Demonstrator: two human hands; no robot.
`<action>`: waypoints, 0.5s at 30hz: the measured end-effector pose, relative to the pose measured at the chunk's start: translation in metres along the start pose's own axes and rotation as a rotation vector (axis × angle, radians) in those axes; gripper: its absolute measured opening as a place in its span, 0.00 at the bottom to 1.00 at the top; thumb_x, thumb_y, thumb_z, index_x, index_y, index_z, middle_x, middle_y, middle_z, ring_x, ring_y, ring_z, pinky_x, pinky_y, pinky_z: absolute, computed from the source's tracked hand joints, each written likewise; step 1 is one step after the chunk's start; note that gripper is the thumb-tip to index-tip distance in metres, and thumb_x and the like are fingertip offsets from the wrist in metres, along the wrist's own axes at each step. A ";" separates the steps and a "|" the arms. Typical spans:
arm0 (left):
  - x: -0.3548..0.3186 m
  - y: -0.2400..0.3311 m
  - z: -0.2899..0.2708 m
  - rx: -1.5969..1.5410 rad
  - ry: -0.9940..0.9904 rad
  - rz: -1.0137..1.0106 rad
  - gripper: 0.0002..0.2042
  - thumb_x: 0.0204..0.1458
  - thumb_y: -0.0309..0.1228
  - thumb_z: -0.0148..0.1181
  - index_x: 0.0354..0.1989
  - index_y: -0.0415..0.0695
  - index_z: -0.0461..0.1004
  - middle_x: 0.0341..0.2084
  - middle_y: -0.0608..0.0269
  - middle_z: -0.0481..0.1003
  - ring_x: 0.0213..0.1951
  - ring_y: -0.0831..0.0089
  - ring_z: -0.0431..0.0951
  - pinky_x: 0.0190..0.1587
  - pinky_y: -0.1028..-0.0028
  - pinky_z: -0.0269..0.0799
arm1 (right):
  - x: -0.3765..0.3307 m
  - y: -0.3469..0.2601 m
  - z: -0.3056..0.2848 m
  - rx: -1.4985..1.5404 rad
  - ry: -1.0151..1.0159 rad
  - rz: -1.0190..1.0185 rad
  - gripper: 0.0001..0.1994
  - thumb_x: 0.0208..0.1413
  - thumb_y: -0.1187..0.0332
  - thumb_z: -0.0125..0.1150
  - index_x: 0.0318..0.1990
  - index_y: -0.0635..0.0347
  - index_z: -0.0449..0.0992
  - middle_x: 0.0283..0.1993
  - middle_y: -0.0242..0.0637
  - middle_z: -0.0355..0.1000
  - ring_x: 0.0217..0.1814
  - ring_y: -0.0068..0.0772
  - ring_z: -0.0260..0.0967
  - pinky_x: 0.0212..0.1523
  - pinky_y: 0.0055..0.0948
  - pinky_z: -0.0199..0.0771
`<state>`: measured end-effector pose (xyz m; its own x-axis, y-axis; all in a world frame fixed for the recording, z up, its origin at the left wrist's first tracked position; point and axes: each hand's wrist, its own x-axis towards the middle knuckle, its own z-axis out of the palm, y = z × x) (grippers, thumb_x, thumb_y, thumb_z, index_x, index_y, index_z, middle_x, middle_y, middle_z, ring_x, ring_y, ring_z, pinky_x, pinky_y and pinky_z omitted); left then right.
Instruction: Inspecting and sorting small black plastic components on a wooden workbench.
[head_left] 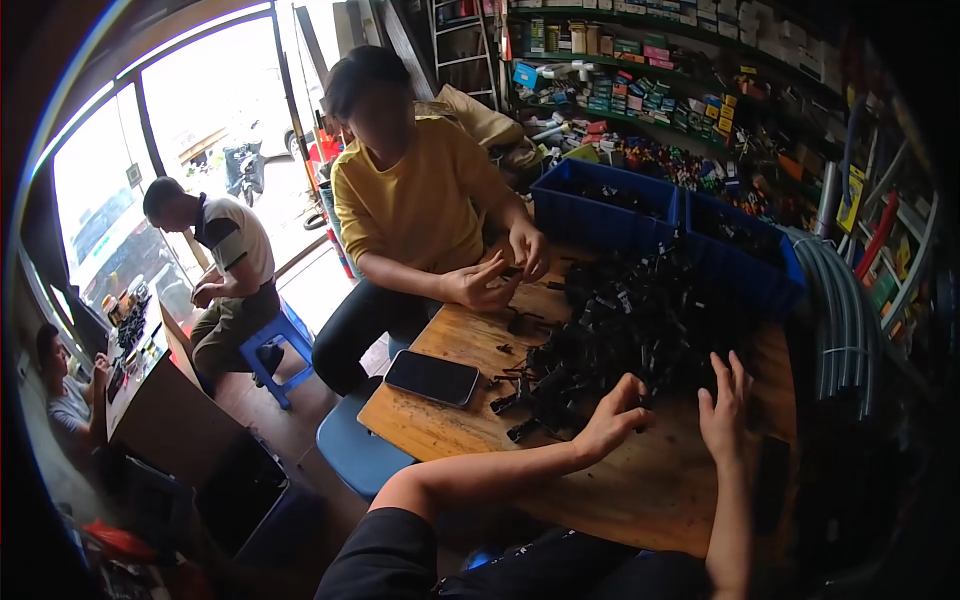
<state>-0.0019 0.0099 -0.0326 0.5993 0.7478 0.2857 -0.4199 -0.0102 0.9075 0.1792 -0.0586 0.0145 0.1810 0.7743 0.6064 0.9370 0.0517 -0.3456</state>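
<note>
A large heap of small black plastic parts (pixel 640 330) covers much of the wooden table (pixel 440 425) in front of me. At the heap's near edge is my left hand (pixel 610 420), its fingers curled in toward the thumb. Whatever lies between those fingertips is too small and dark to make out. My right hand (pixel 724 408) is raised beside it on the right, fingers apart and nothing visible in them. A gap separates the two hands, with bare wood below.
Across the corner sits a person in a yellow top (pixel 420 190), both hands together over the table. A black phone (pixel 432 378) lies at the left edge. Two blue bins (pixel 610 222) hold more black parts. Grey hoses (pixel 835 310) hang at right. Other people sit farther left.
</note>
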 end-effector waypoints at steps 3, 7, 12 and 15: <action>-0.001 0.015 0.009 -0.115 -0.066 -0.159 0.11 0.47 0.16 0.50 0.37 0.43 0.59 0.25 0.64 0.67 0.28 0.78 0.69 0.33 0.78 0.67 | -0.005 0.015 0.008 -0.021 -0.101 0.010 0.18 0.46 0.78 0.57 0.48 0.60 0.69 0.55 0.46 0.60 0.55 0.49 0.57 0.54 0.38 0.61; 0.001 0.003 0.000 -0.054 -0.129 -0.208 0.14 0.44 0.18 0.51 0.40 0.44 0.61 0.25 0.65 0.67 0.24 0.78 0.68 0.30 0.79 0.66 | -0.015 0.020 0.011 0.005 -0.304 -0.001 0.15 0.44 0.78 0.59 0.42 0.62 0.71 0.49 0.44 0.64 0.51 0.48 0.59 0.50 0.37 0.63; -0.003 0.012 0.007 0.168 -0.165 -0.182 0.10 0.40 0.21 0.57 0.33 0.44 0.67 0.22 0.72 0.67 0.24 0.85 0.65 0.27 0.82 0.61 | -0.025 0.023 0.011 -0.025 -0.098 -0.025 0.16 0.39 0.80 0.61 0.40 0.61 0.71 0.44 0.43 0.65 0.48 0.48 0.59 0.49 0.39 0.62; -0.004 0.003 0.008 0.174 -0.168 -0.109 0.08 0.38 0.21 0.57 0.28 0.43 0.68 0.17 0.73 0.65 0.22 0.84 0.63 0.25 0.81 0.60 | -0.026 0.029 0.009 -0.043 -0.154 -0.024 0.14 0.39 0.80 0.61 0.38 0.62 0.71 0.42 0.43 0.65 0.45 0.47 0.62 0.47 0.39 0.64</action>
<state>0.0002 0.0012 -0.0289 0.7454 0.6303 0.2171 -0.2315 -0.0606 0.9709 0.1995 -0.0714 -0.0178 0.1138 0.8609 0.4960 0.9528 0.0468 -0.2999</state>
